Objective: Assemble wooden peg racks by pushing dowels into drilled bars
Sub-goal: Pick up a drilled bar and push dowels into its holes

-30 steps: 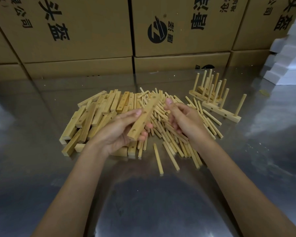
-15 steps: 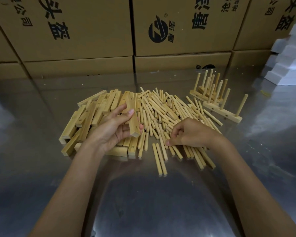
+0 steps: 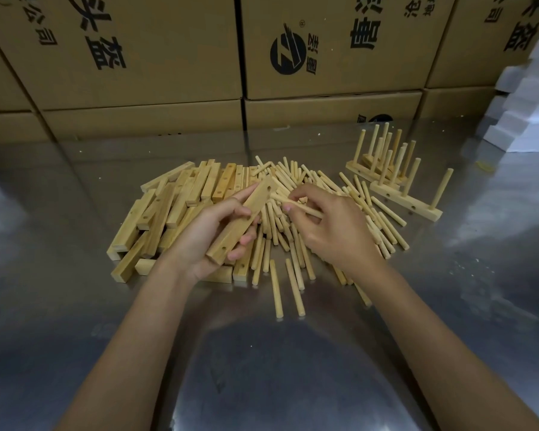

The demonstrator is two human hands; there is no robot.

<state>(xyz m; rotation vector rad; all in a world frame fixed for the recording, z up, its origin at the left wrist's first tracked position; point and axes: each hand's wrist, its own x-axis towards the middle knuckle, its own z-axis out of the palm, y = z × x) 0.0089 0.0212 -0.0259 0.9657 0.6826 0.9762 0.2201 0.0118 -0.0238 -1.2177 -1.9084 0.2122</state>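
Two hands hold wooden peg-rack parts above a shiny metal table.

Left hand grips a pale drilled wooden bar, tilted; right hand pinches a thin round wooden dowel beside its far end.

The desk is surfaced in sheet metal, smooth and glossy, with blurred reflections. The drilled bars, the dowels and the finished racks near the far right corner are made of pale, unvarnished wood with a matt finish. Along the far edge, matt brown corrugated cardboard boxes printed in black are stacked. White foam blocks, matt and slightly grainy, are seen at the right edge.
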